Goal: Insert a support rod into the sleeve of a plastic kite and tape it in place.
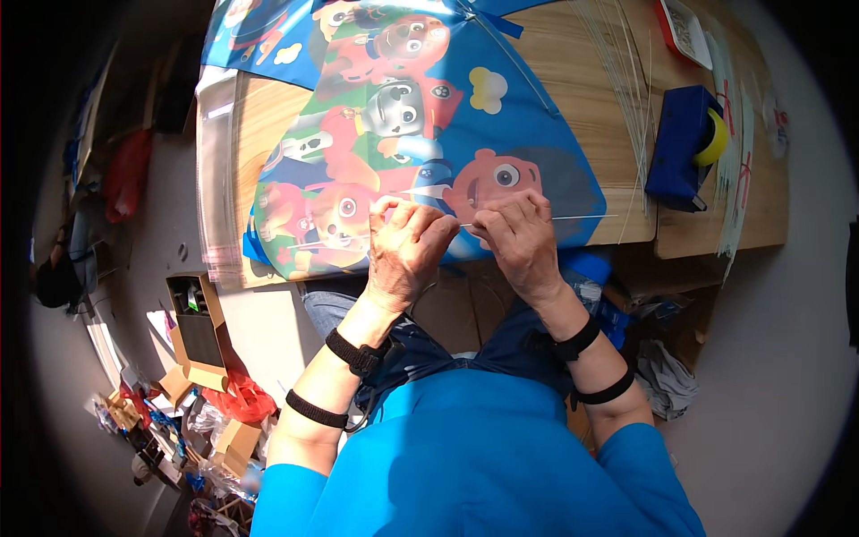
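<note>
A blue umbrella canopy point(537, 134) printed with cartoon dogs and yellow-white clouds lies spread over the wooden table. Across its near edge runs a thin white rod point(586, 217), its right end sticking out past my right hand. My left hand point(407, 243) is closed in a pinch on the rod. Just to the right, my right hand point(519, 242) also grips it, fingers curled. A short stretch of rod shows between the two hands. Both hands rest over the canopy's lower hem, and my fingertips are partly hidden.
On the table's right stand a blue tape dispenser point(671, 148) with yellow tape, loose thin rods point(617, 72), tied rod bundles point(744, 179) and a red-rimmed tray point(664, 27) of small pieces. Clear plastic sleeves point(217, 161) hang at the left edge. Open cardboard boxes point(199, 313) lie lower left.
</note>
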A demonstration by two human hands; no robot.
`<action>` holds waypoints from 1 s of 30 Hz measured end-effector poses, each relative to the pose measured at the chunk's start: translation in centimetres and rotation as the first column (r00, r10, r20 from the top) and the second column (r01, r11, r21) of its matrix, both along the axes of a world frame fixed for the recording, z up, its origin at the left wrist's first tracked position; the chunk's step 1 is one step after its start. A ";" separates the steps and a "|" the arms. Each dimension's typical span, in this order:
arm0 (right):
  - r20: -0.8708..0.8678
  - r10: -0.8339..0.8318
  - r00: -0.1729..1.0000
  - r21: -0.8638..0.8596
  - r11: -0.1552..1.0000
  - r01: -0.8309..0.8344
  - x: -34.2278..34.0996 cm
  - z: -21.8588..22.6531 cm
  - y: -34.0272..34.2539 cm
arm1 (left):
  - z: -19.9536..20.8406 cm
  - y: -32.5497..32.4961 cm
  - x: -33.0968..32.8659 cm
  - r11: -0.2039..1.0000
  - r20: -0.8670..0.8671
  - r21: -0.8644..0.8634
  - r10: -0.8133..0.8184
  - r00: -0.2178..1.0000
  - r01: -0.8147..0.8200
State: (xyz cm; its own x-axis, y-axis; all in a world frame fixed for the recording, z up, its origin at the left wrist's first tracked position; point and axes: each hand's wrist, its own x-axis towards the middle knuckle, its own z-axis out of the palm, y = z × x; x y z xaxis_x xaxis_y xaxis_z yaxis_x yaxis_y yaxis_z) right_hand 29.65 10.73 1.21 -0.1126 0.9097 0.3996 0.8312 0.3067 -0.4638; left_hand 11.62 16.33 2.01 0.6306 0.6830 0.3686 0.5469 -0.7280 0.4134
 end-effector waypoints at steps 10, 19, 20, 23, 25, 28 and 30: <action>0.048 -0.101 0.994 -0.032 0.994 0.103 2.8 -0.9 0.2 | -1.2 1.0 1.5 0.997 0.027 -0.073 0.018 0.999 -0.016; 0.092 -0.130 0.987 -0.030 0.991 0.133 3.4 -1.7 -0.2 | -2.1 0.9 1.7 0.993 0.002 -0.105 0.047 0.999 -0.046; 0.093 -0.133 0.987 -0.030 0.990 0.136 3.5 -1.9 -0.3 | -2.2 0.9 1.8 0.994 0.008 -0.102 0.037 0.999 -0.036; 0.066 -0.144 0.987 -0.045 0.988 0.147 3.4 -2.3 -0.4 | -2.3 0.9 1.9 0.996 0.007 -0.083 0.029 1.000 -0.029; 0.083 -0.135 0.987 -0.028 0.990 0.138 3.3 -2.7 -0.1 | -2.5 1.0 1.8 0.997 -0.006 -0.066 0.035 0.999 -0.035; 0.065 -0.124 0.990 -0.047 0.991 0.127 3.2 -2.7 -0.1 | -3.2 0.8 1.4 0.983 0.031 -0.166 0.086 0.996 -0.080; 0.070 -0.129 0.989 -0.056 0.990 0.133 3.7 -2.5 -0.1 | -3.1 0.9 1.9 0.986 0.010 -0.150 0.069 0.998 -0.067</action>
